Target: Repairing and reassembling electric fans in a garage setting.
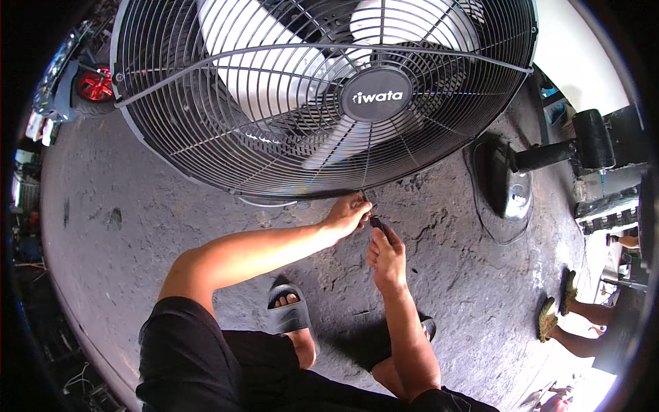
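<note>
Inside the fan cage [432,147], pale blades [257,69]

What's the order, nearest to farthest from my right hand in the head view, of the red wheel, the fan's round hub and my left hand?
From your right hand:
1. Left hand: just up and to the left, below the fan.
2. Round hub: higher up, on the fan's front.
3. Red wheel: far upper left, past the fan's edge.
</note>
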`<state>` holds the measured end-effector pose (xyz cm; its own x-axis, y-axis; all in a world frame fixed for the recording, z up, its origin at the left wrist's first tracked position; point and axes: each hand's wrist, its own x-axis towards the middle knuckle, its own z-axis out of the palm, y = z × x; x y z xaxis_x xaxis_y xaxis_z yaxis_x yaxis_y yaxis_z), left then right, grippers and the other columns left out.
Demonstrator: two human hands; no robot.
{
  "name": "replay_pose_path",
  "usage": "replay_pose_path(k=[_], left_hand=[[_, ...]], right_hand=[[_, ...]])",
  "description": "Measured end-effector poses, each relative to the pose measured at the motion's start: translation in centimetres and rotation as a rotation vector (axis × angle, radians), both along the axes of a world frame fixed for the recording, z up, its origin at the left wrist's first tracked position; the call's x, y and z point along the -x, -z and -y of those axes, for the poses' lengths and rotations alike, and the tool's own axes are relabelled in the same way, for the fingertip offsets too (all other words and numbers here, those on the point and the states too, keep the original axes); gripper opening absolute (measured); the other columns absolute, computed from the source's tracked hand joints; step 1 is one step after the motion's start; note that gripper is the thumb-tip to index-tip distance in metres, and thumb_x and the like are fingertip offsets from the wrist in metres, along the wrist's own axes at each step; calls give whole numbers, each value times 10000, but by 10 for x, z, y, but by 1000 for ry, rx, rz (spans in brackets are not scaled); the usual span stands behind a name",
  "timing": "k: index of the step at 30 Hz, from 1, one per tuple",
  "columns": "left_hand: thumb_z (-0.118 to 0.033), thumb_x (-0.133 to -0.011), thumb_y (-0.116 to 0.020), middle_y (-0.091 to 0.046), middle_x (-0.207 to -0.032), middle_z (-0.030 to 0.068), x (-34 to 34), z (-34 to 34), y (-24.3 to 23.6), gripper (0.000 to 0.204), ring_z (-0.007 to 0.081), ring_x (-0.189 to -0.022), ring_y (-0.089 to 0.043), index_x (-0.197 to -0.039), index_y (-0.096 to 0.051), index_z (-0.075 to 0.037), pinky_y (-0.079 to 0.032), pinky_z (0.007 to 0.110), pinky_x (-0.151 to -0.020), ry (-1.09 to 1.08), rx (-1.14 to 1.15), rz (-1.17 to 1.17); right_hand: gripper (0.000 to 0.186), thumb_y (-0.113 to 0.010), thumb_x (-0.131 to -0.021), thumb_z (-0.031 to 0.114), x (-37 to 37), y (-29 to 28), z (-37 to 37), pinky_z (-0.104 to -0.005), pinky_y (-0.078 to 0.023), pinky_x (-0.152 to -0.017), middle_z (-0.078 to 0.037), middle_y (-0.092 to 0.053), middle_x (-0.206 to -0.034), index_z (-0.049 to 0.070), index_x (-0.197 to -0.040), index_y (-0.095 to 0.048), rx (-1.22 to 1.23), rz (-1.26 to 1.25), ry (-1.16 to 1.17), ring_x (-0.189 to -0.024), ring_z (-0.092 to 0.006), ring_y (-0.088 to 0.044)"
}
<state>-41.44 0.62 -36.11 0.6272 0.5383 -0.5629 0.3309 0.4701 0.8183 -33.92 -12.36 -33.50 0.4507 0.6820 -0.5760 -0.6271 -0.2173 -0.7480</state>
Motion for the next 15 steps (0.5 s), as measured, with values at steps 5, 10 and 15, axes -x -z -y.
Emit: replay_pose_path(k=[5, 10, 15], left_hand=[[-236, -929, -536, -568, -749, -9, 1, -3, 7, 185, 67, -684, -542, -839, -554, -75, -482, 234, -628, -53, 77, 63], [-227, -924, -549, -580, -753, -11, -4, -9, 17, 182, 77, -667, -556, -874, -585, -56, -496, 247, -628, -11, 11, 5], [-220, -923, -548, -608, -784, 4, 1, -11, 23, 179, 85, -678, -573, -893, -593, -49, -518, 261, -657, 20, 15, 48]], right_hand=[[353, -574, -846, 157, 9, 7, 2, -363, -507, -591, -119, -620, -804, 42, -1178, -532, 247, 1525, -327, -640, -278, -619], [339, -571, -868, 223, -5, 20, 3, -352, -492, -533, -122, -606, -773, 56, -1159, -522, 34, 1494, -181, -615, -264, -608], [248, -532, -912, 318, -6, 19, 9, -260, -390, -467, -54, -530, -688, 76, -967, -523, -50, -442, 77, -538, -129, -490]])
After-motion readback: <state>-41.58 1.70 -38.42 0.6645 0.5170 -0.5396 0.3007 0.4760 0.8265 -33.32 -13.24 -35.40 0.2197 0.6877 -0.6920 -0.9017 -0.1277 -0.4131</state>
